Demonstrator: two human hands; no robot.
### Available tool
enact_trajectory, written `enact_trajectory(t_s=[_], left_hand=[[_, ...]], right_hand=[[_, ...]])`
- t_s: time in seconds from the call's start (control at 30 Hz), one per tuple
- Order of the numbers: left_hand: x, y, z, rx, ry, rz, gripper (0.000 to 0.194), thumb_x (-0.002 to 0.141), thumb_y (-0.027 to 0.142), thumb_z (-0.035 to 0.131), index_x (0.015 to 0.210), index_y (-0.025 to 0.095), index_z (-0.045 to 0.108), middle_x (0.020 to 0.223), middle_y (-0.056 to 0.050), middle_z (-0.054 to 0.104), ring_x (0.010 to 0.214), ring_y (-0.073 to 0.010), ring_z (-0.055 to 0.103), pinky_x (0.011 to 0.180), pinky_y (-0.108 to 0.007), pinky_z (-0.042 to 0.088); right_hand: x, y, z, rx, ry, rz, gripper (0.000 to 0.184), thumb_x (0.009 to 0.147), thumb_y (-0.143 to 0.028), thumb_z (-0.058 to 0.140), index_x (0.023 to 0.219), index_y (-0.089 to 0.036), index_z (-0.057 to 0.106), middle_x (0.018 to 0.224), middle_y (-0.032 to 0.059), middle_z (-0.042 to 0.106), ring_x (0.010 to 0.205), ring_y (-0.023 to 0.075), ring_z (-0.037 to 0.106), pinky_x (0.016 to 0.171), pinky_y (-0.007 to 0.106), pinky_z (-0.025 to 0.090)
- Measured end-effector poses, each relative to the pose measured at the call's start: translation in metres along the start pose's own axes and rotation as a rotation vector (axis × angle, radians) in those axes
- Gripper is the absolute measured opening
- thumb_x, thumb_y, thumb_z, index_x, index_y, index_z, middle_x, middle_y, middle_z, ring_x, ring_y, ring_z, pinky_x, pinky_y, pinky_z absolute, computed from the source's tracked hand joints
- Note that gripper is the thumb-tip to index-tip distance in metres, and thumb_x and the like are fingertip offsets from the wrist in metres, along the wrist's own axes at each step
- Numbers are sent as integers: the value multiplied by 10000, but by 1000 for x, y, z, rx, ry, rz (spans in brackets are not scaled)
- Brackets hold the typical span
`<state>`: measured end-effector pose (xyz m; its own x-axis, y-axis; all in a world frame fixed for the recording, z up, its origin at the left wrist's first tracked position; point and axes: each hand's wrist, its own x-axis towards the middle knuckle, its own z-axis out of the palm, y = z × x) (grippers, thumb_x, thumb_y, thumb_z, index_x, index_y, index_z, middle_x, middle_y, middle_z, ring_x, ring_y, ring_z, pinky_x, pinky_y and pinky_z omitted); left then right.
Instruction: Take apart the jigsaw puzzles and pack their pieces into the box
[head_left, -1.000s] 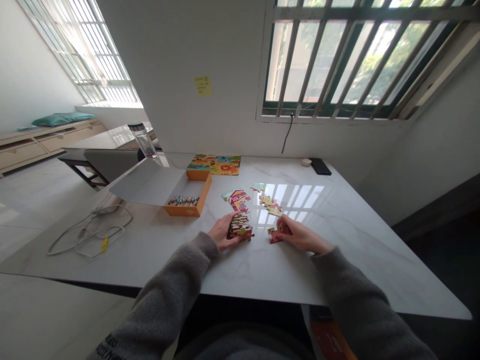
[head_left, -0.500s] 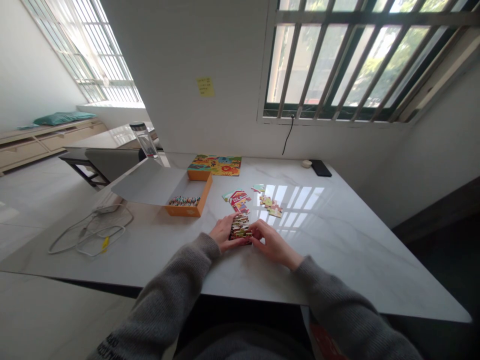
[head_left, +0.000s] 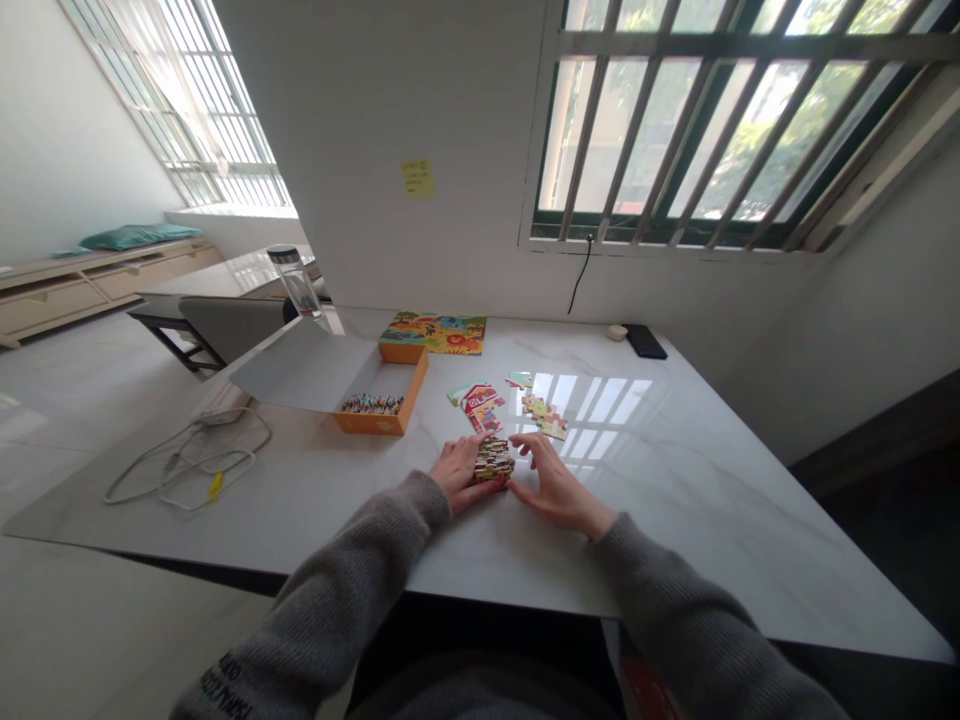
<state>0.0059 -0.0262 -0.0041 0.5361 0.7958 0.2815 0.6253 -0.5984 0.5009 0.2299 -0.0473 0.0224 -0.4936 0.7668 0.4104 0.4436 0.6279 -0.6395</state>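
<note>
A row of jigsaw puzzle pieces (head_left: 493,460), packed together on edge, rests on the white table near its front. Round the left side of this stack my left hand (head_left: 459,474) is closed, its thumb along the near side. My right hand (head_left: 550,484) is at the stack's right end with thumb and fingers spread; the thumb tip is close to the pieces, and I cannot tell whether it touches. Just beyond the hands lie red and green puzzle pieces (head_left: 482,404) partly joined. Right of those is another patch of joined pieces (head_left: 546,415).
An open orange box (head_left: 371,424) with several pieces standing in it is to the left, its lid flap spread out. A colourful animal picture sheet (head_left: 442,333) lies behind. White cables (head_left: 184,462), a glass bottle (head_left: 296,280) and a black phone (head_left: 645,341) are also around.
My right hand's fingers have spread apart and drawn off the stack's right end. My left hand stays around the pieces. The whole view has shifted slightly.
</note>
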Motion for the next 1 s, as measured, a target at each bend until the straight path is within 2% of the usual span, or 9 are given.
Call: enact_trajectory(t_s=[0.07, 0.17, 0.4, 0.53, 0.63, 0.7, 0.77, 0.87, 1.0], left_hand=[[3, 2, 3, -21, -2, 8, 800, 869, 526, 608, 1501, 208, 234, 1384, -153, 525, 1241, -333, 494, 1038, -488, 353], [9, 5, 8, -41, -3, 13, 858, 851, 520, 643, 1524, 219, 204, 1425, -160, 495, 1245, -340, 491, 1041, -499, 342], [18, 11, 21, -22, -4, 25, 908, 835, 535, 656, 1543, 216, 185, 1449, -163, 471, 1262, -348, 478, 1064, -492, 317], [27, 6, 11, 10, 31, 2, 797, 903, 542, 539, 1541, 210, 197, 1345, -143, 548, 1221, -329, 494, 1038, -478, 323], [41, -10, -8, 87, 143, -123, 602, 980, 465, 397, 1511, 208, 276, 1263, -122, 587, 1166, -296, 509, 993, -445, 352], [52, -24, -20, 258, 184, -247, 556, 963, 439, 443, 1450, 177, 385, 1266, -150, 570, 1175, -317, 477, 992, -452, 348], [61, -39, -26, 386, 160, -370, 500, 939, 451, 488, 1343, 158, 505, 1223, -170, 566, 1158, -332, 467, 977, -458, 357], [71, -54, -26, 437, 132, -444, 484, 902, 529, 521, 1223, 172, 588, 1174, -164, 552, 1140, -339, 460, 960, -462, 370], [78, -62, -20, 359, 123, -473, 414, 853, 551, 579, 1070, 202, 622, 1118, -133, 552, 1126, -330, 468, 957, -462, 377]], right_hand=[[0, 8, -8, 13, -54, -15, 647, 816, -173, 619, 1401, -266, 358, 1321, 125, 480, 1210, 278, 481, 938, 452, 500], [-2, 18, -14, 54, -115, -9, 688, 814, -133, 598, 1437, -270, 342, 1364, 122, 482, 1289, 293, 451, 1025, 501, 459], [-2, 26, -17, 156, -124, 23, 680, 817, -199, 661, 1424, -230, 357, 1323, 121, 526, 1224, 276, 524, 1049, 479, 455], [0, 25, -18, 178, -75, 100, 610, 800, -236, 701, 1337, -205, 415, 1267, 127, 549, 1177, 271, 558, 1035, 483, 472], [2, 23, -19, 224, -54, 152, 572, 794, -243, 711, 1287, -209, 422, 1234, 120, 565, 1126, 251, 595, 1008, 460, 502], [2, 23, -20, 258, -53, 169, 554, 802, -254, 711, 1271, -214, 418, 1212, 112, 575, 1089, 238, 616, 984, 446, 522], [2, 23, -19, 265, -43, 173, 559, 805, -279, 722, 1269, -220, 416, 1210, 110, 576, 1086, 237, 617, 981, 449, 526], [1, 26, -18, 232, -22, 166, 572, 801, -304, 739, 1271, -229, 422, 1223, 113, 568, 1129, 249, 591, 1008, 467, 504], [1, 28, -16, 227, -11, 166, 588, 805, -321, 740, 1290, -231, 419, 1239, 117, 558, 1142, 252, 579, 1026, 481, 485]])
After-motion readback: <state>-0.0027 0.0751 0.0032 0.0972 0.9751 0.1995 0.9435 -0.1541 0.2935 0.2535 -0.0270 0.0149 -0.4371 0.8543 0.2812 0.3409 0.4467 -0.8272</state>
